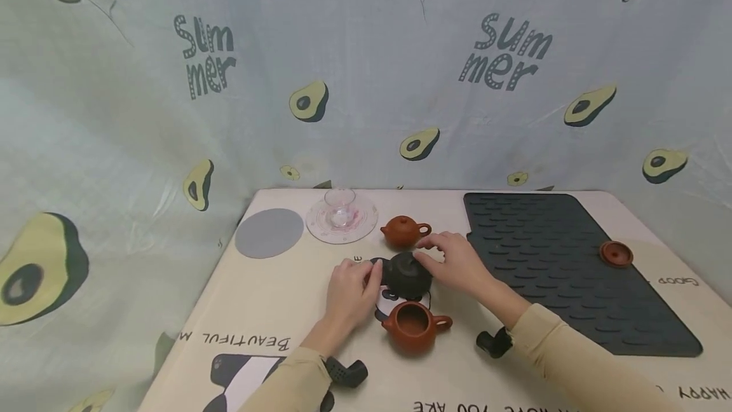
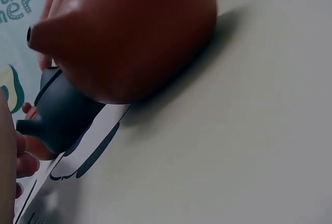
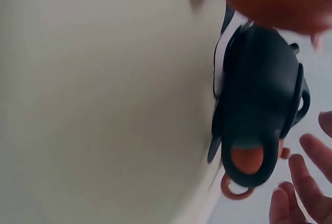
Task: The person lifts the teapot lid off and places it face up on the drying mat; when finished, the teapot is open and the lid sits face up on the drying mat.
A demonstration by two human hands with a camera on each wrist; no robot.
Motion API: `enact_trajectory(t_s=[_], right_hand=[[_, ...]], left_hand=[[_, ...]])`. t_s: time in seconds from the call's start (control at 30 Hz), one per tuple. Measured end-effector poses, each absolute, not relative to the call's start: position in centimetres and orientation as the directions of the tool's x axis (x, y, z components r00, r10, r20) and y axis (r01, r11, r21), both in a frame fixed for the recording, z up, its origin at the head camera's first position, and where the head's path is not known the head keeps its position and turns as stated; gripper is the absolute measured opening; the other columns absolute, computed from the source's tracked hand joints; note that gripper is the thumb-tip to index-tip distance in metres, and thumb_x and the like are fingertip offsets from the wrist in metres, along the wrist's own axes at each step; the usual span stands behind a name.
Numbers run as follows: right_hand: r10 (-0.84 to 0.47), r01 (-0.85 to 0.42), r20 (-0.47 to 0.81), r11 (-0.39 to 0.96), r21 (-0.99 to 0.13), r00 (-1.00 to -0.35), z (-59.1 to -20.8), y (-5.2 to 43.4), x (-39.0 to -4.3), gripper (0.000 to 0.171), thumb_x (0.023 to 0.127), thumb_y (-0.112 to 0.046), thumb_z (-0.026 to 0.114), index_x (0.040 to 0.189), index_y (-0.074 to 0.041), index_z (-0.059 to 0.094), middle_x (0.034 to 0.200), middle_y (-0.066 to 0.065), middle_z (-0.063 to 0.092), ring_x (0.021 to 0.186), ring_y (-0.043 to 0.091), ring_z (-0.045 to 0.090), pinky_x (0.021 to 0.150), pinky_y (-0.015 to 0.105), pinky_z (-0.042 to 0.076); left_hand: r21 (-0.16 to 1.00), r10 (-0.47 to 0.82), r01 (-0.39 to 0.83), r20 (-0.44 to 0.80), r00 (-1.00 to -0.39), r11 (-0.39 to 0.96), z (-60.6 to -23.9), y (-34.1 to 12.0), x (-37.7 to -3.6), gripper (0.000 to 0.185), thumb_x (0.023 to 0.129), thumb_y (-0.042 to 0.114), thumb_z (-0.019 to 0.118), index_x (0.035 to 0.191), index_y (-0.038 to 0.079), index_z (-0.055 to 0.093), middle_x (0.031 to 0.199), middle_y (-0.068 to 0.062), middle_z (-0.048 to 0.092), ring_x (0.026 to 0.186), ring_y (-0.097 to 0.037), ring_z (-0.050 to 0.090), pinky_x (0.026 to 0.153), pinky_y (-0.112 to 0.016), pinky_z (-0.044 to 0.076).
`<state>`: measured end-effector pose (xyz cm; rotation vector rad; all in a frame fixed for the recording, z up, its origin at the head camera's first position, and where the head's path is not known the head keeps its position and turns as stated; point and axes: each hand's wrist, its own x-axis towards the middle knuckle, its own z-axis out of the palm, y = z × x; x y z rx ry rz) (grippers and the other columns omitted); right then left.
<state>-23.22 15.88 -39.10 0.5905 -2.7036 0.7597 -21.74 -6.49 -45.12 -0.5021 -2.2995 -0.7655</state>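
Black clay is under both your hands: the dark teapot (image 1: pixel 406 274) sits in the middle of the table (image 1: pixel 274 310). Your left hand (image 1: pixel 351 291) touches its left side with bent fingers. Your right hand (image 1: pixel 454 264) rests over its right side, fingers spread, and you cannot tell how tight it holds. Just in front of the dark teapot stands an open brown teapot (image 1: pixel 414 326). Just behind it stands a small brown teapot (image 1: pixel 403 231) with its lid on.

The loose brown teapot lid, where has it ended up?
In the head view the brown lid lies alone on the dark ridged mat at the table's right side, far from the teapots.
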Motion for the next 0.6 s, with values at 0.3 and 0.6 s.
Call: enact_trajectory(t_s=[0.3, 0.6], right_hand=[[-0.381, -0.512, 0.351, 0.73, -0.453, -0.855, -39.9, 15.4, -23.2, 0.018, 0.085, -0.033, 0.066, 0.101, -0.024, 0.069, 0.096, -0.007, 0.063, 0.093, 0.016, 0.056, 0.076, 0.035, 0.048], [-0.394, -0.506, 0.325, 0.74, -0.442, -0.86, -40.0, 15.5, -23.4, 0.02, 0.085, -0.034, 0.067, 0.104, -0.031, 0.07, 0.101, -0.009, 0.061, 0.098, 0.014, 0.053, 0.083, 0.039, 0.043]], left_hand=[[0.415, 0.167, 0.475, 0.591, -0.789, 0.776, -45.5, -5.8, -22.8, 0.037, 0.096, 0.04, 0.042, 0.064, 0.024, 0.053, 0.055, 0.013, 0.043, 0.067, -0.016, 0.047, 0.062, -0.033, 0.035], [0.414, 0.191, 0.464, 0.549, -0.814, 0.783, -45.4, -5.9, -23.0, 0.031, 0.097, 0.038, 0.042, 0.073, 0.023, 0.054, 0.061, 0.011, 0.049, 0.069, -0.018, 0.048, 0.064, -0.034, 0.037]])
